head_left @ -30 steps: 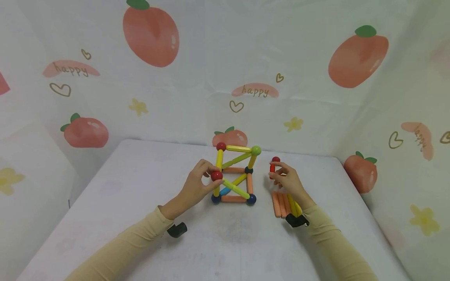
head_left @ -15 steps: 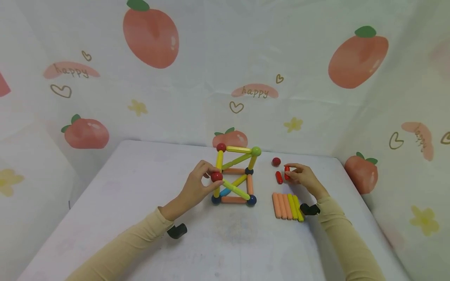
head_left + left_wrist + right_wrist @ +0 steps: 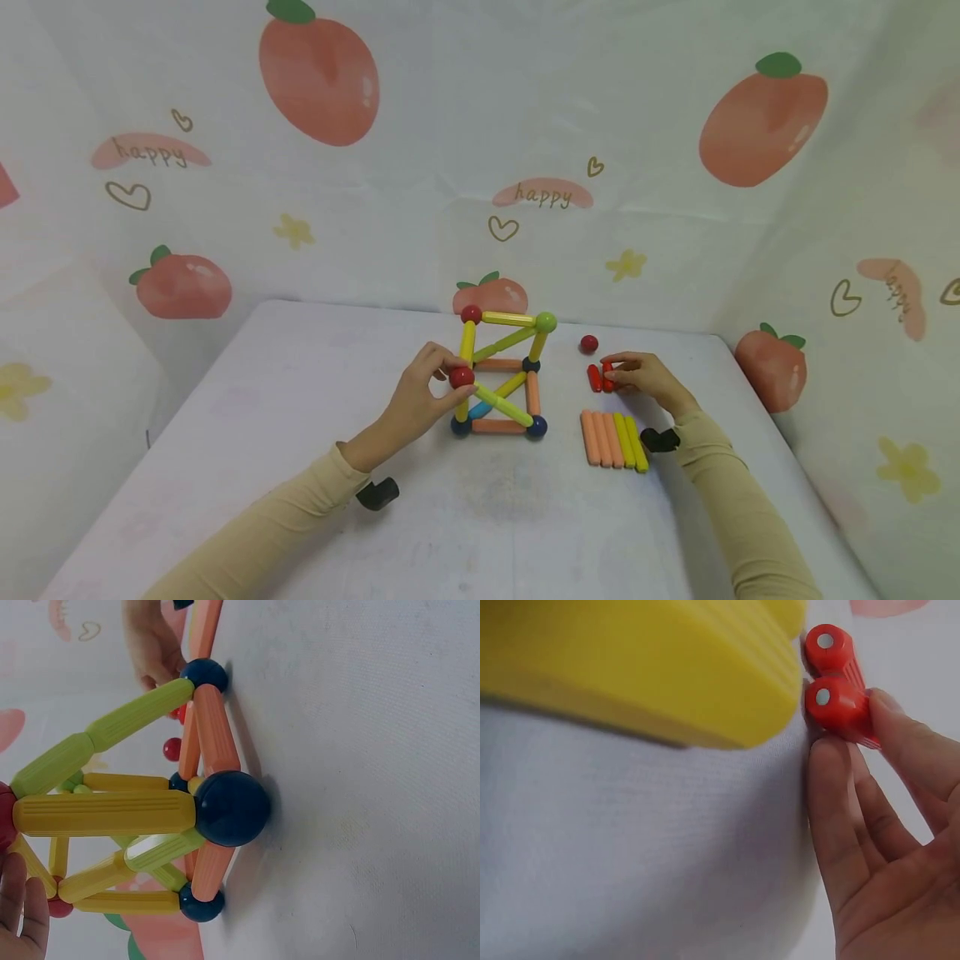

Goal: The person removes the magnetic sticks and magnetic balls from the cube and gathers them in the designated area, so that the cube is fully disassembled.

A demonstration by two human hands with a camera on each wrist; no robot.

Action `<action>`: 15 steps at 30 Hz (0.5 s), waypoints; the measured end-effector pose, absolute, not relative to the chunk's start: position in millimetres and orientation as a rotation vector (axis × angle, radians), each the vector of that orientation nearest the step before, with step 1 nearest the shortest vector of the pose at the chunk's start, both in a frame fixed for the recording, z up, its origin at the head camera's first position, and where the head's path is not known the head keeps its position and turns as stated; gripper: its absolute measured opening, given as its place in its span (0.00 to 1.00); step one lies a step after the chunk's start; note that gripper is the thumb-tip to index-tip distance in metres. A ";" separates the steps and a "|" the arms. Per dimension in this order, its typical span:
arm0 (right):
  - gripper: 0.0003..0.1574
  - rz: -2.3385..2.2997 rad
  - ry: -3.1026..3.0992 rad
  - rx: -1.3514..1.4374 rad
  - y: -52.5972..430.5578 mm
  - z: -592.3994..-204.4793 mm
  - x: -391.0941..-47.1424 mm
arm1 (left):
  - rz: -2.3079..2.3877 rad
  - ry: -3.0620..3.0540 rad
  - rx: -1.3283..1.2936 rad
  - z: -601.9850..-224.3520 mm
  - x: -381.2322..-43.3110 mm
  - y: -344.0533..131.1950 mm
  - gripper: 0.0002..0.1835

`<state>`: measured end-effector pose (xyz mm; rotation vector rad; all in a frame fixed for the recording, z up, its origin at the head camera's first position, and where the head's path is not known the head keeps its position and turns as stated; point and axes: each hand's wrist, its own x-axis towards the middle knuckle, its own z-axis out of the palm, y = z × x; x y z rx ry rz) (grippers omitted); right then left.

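Observation:
My left hand (image 3: pixel 416 402) pinches a red ball (image 3: pixel 462 377) at the near top corner of a frame (image 3: pixel 105 815) built from magnetic rods and balls. Dark blue balls (image 3: pixel 232 808) form its bottom corners, joined by orange rods. Yellow and lime rods rise above them. To the right of the frame, my right hand (image 3: pixel 651 379) pinches a short red magnetic rod (image 3: pixel 841 709) between thumb and fingers, low at the table. A second short red rod (image 3: pixel 829 649) lies right alongside it. Behind these sits a loose red ball (image 3: pixel 589 343).
Several orange rods (image 3: pixel 602 439) and two yellow rods (image 3: pixel 632 443) lie in a row nearer me, below the right hand. A white-covered table (image 3: pixel 300 542) carries everything. Printed cloth (image 3: pixel 420 125) hangs behind its back edge.
My right hand let go of one red rod beside the loose ball, moved right to another, and brought that one left against the first. The left hand stayed on its ball.

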<state>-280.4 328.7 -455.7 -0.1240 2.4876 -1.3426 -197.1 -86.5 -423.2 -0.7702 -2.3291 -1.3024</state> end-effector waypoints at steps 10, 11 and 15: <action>0.32 -1.298 2.487 -0.096 327.0 -457.7 -285.7 | -1.296 -2.323 -0.775 -422.1 -195.9 -86.9 0.17; 0.32 -1.293 2.486 -0.100 327.4 -457.8 -286.1 | -1.298 -2.322 -0.774 -421.9 -195.9 -86.9 0.17; 0.33 -1.281 2.475 -0.104 327.6 -457.3 -287.0 | -1.294 -2.317 -0.780 -421.5 -195.8 -87.1 0.17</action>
